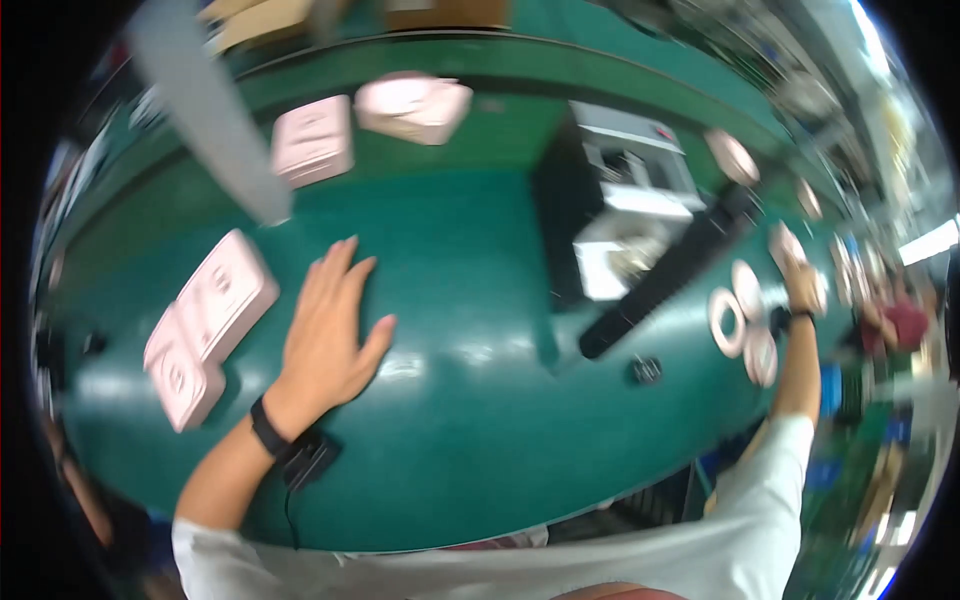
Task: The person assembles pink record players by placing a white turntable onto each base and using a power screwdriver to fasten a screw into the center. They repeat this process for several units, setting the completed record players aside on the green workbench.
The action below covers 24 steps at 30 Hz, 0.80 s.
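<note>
My left hand [327, 335] rests on the green tabletop [450, 430] with its fingers stretched out and nothing in it. Beside it, to the left, lie pale pink boxes [222, 292] touching one another. Far to the right, my right hand [801, 288] reaches out to a pale pink piece [786, 243]. Its fingers are small and blurred, so I cannot make out whether it grips that piece. Close by that hand lie a pale pink ring [726, 322] and a round pink disc [761, 357].
A black and silver machine [625, 200] stands at the back right, with a black ribbed bar [660, 275] slanting before it. A grey post [205, 110] rises at the back left. More pink boxes [313, 140] sit along the back. A small black object [647, 370] lies right of centre.
</note>
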{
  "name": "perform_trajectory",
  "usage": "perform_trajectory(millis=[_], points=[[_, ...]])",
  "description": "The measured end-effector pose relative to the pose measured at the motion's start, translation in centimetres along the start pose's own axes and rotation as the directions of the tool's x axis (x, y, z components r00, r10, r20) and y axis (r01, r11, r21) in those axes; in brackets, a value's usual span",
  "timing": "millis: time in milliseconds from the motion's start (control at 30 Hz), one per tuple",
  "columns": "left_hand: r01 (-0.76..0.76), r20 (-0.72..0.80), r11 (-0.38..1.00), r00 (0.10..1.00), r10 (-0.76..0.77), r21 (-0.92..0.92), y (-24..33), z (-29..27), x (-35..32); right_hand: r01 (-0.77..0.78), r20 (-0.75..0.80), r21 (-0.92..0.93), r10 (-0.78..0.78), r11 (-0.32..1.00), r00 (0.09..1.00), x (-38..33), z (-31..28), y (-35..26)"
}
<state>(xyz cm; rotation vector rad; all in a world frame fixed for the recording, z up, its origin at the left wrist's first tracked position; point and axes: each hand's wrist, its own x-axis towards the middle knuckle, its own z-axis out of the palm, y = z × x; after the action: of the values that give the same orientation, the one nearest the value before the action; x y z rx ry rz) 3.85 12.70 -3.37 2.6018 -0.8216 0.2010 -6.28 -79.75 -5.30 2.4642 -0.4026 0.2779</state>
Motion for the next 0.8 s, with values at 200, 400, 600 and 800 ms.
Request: perform_trajectory(millis=[200,400,600,800], points=[[0.204,-0.200,0.978,0.957,-0.209,-0.048,-2.1,1.6,5.9,-0.555,0.119,0.379,0.555,0.741,0.823,6.2,3.8,-0.5],[0.507,-0.634,0.861,0.657,-0.409,-0.030,-6.4,5.5,15.9,-0.612,0.086,0.385,0.633,0.691,0.769,8.2,2.6,12.1],[0.556,-0.424,0.804,0.688,-0.588,-0.212,-5.3,3.3,17.9,-0.682,0.557,0.709,0.451,0.178,0.697,-0.1,-7.1,2.0],[0.258,-0.591,0.952,0.747,-0.305,-0.166,-3.9,1.4,10.1,-0.519,0.505,0.855,0.219,0.007,0.835,-8.7,-30.4,-7.6]])
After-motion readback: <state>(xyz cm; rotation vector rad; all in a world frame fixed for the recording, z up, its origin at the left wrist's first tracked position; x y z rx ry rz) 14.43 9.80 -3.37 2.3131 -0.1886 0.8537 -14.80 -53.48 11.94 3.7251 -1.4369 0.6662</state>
